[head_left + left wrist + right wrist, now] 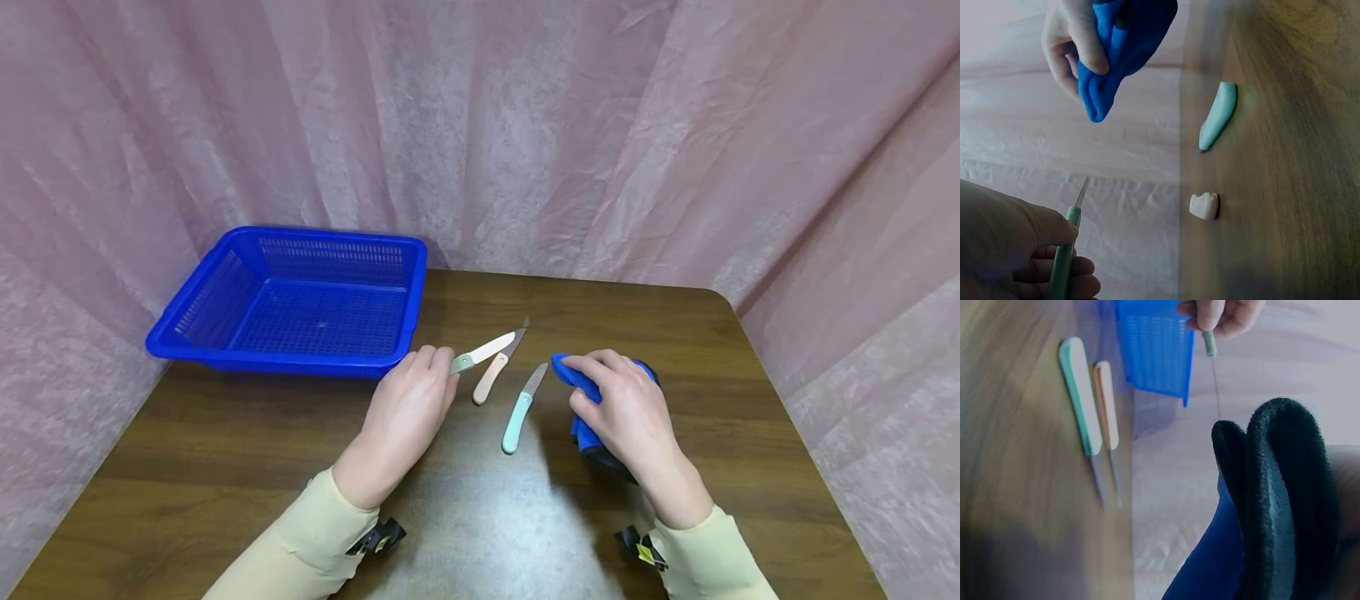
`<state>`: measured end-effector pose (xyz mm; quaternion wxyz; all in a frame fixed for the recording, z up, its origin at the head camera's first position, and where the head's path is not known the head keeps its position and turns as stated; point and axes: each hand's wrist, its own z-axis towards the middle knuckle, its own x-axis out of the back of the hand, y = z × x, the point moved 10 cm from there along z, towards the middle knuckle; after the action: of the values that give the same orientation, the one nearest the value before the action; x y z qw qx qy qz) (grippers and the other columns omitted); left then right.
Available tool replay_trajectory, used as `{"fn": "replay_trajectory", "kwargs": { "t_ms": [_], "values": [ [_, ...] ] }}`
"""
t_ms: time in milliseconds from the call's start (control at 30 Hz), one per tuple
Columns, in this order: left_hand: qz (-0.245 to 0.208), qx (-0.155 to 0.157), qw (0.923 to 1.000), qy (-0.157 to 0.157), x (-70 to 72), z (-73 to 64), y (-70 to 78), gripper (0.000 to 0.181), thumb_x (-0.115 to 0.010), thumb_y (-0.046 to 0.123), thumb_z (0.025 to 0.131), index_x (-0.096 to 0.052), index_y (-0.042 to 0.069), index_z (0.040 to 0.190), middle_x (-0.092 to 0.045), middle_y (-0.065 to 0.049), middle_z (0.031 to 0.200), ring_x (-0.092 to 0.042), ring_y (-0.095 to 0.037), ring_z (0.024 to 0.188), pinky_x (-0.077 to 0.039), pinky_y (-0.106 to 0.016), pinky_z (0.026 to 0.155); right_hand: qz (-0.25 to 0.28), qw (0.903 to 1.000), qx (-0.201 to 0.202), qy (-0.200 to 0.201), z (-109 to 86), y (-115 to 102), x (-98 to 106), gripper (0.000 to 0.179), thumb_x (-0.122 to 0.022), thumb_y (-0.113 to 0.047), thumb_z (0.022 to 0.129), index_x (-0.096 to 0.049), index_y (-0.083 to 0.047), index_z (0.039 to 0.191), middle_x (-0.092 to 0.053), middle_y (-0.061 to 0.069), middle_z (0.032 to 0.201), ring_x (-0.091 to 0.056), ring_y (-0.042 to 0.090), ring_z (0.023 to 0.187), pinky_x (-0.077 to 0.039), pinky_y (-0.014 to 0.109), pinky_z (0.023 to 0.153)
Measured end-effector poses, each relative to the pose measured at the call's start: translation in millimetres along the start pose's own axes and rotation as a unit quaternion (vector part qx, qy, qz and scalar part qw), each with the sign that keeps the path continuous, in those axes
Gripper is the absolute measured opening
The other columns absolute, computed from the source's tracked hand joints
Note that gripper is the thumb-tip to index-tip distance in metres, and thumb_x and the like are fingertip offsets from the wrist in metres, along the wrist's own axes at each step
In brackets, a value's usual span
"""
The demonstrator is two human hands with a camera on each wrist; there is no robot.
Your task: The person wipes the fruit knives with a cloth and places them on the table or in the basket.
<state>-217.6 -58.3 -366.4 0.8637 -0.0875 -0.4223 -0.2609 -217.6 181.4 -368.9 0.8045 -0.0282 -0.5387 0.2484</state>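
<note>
My left hand (411,392) grips a small paring knife by its green handle (1062,269), the blade (492,346) pointing right and away from me. My right hand (628,408) holds a folded blue cloth (576,379) with a dark edge (1260,487), a short way right of the blade tip. The cloth and blade stand apart in the head view. Between the hands, a paring knife with a mint handle (517,423) lies on the table. Beside it lies another with a cream handle (489,382), its blade partly behind the held knife.
A blue plastic basket (277,362) with slotted walls stands at the back left of the brown wooden table (247,450). Its near right corner is close to my left hand. Pink curtains (510,167) hang behind the table and along its sides.
</note>
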Motion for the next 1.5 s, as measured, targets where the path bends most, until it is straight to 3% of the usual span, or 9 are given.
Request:
{"fn": "replay_trajectory", "kwargs": {
  "t_ms": [367,600,900,1167,1500],
  "values": [
    [-0.016,0.000,0.9998,-0.014,3.5,0.6,5.8,0.026,-0.087,0.009,0.094,-0.064,0.000,0.100,-0.061,-0.011,0.081,-0.061,-0.033,0.068,-0.053,-0.044,0.056,0.020,0.9997,0.011,0.007,7.3,-22,7,0.041,-0.074,-0.008,0.090,-0.083,-0.017,0.129,-0.076,0.006,0.118,-0.071,0.031,0.106,-0.053,0.053,0.097],
    [-0.019,-0.006,0.9995,-0.024,4.2,0.4,11.2,0.024,-0.086,0.009,0.095,-0.064,0.001,0.100,-0.060,-0.010,0.082,-0.060,-0.031,0.068,-0.052,-0.044,0.056,0.008,0.9992,0.020,0.033,11.5,-39,12,0.041,-0.075,-0.005,0.089,-0.083,-0.017,0.128,-0.076,0.008,0.114,-0.071,0.033,0.103,-0.052,0.053,0.099],
    [-0.025,-0.011,0.9994,-0.020,8.9,-0.2,16.4,0.023,-0.087,0.009,0.095,-0.066,0.002,0.103,-0.062,-0.010,0.083,-0.061,-0.031,0.069,-0.052,-0.043,0.057,0.012,0.9980,0.049,0.039,13.2,-59,9,0.039,-0.083,-0.008,0.088,-0.084,-0.017,0.126,-0.074,0.010,0.116,-0.070,0.033,0.105,-0.053,0.053,0.097],
    [-0.024,-0.017,0.9994,-0.020,11.9,0.6,19.2,0.024,-0.087,0.009,0.095,-0.065,0.003,0.102,-0.061,-0.009,0.082,-0.061,-0.031,0.069,-0.052,-0.043,0.057,0.019,0.9977,0.059,0.029,17.3,-67,3,0.039,-0.083,-0.009,0.089,-0.085,-0.019,0.127,-0.073,0.009,0.117,-0.068,0.032,0.104,-0.053,0.049,0.095],
    [-0.025,-0.020,0.9992,-0.026,13.3,1.3,20.4,0.024,-0.086,0.011,0.096,-0.066,0.002,0.105,-0.062,-0.009,0.083,-0.061,-0.029,0.069,-0.052,-0.041,0.057,0.009,0.9942,0.096,0.047,20.6,-82,3,0.040,-0.084,-0.007,0.085,-0.085,-0.018,0.124,-0.072,0.012,0.118,-0.068,0.034,0.102,-0.054,0.049,0.091]
  ]
}}
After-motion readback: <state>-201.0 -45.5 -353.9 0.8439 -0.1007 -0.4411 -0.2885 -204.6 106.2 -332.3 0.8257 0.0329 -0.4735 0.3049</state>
